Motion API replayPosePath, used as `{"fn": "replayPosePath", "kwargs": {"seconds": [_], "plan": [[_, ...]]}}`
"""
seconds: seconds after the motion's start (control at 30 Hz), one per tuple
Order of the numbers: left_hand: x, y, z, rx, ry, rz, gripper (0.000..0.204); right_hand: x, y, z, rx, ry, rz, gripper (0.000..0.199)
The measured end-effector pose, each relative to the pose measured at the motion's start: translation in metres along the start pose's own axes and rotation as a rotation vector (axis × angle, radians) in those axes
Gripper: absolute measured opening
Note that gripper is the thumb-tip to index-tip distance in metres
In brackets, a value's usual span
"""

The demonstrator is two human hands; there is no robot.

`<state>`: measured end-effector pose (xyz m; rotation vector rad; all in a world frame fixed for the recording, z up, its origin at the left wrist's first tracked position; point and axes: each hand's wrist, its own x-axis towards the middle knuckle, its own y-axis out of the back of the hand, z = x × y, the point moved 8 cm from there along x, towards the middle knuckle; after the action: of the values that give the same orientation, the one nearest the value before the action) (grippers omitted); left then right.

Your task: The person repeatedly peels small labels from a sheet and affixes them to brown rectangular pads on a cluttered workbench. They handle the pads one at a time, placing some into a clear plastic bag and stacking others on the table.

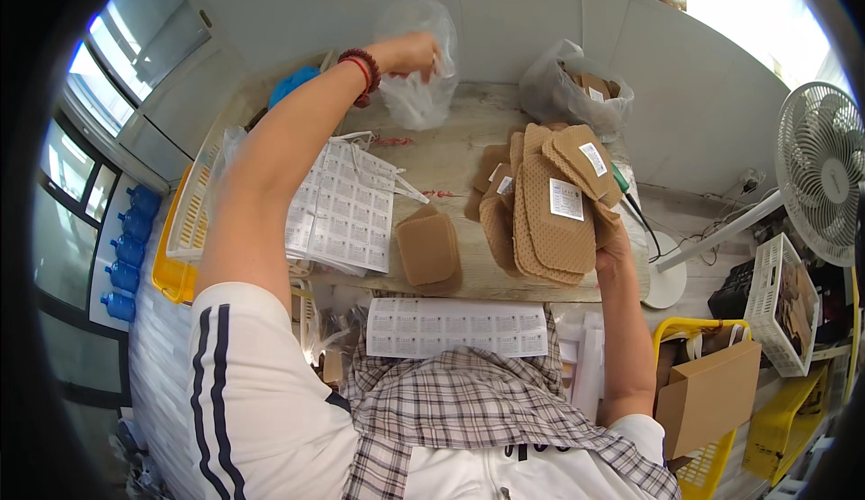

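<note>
My left hand [414,55], wearing red and dark bracelets on its wrist, is closed on a clear plastic bag [422,99] at the far side of the table. My right hand [612,254] grips the right edge of tan perforated pads [550,239]; most of its fingers are hidden behind them. White labels [566,199] are stuck on some of the pads. A smaller pile of plain tan pads [427,250] lies nearer the table's front edge. Printed label sheets [347,203] are spread on the left, and another label sheet [455,327] rests across my lap.
A clear bag [577,95] with tan pieces stands at the back right. A green-handled tool [620,177] lies beside the pads. To the right are a white fan [818,176], yellow crate [712,473] and cardboard box [710,392]. A white basket [194,203] stands left.
</note>
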<state>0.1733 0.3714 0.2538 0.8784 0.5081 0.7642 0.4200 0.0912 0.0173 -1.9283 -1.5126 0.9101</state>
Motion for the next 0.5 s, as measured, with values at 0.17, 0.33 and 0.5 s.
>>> {"fn": "replayPosePath", "kwargs": {"seconds": [0.17, 0.33, 0.5], "plan": [[-0.006, 0.026, -0.038, -0.195, 0.191, 0.274, 0.039, 0.004, -0.007, 0.002, -0.028, -0.006, -0.052, 0.046], [-0.016, 0.026, -0.06, -0.067, 0.366, 0.181, 0.05, 0.008, -0.007, 0.013, -0.13, -0.028, -0.052, 0.057], [-0.018, 0.007, -0.053, -0.18, 0.301, 0.167, 0.047, 0.01, 0.027, 0.028, -0.173, -0.077, 0.055, 0.065]]}}
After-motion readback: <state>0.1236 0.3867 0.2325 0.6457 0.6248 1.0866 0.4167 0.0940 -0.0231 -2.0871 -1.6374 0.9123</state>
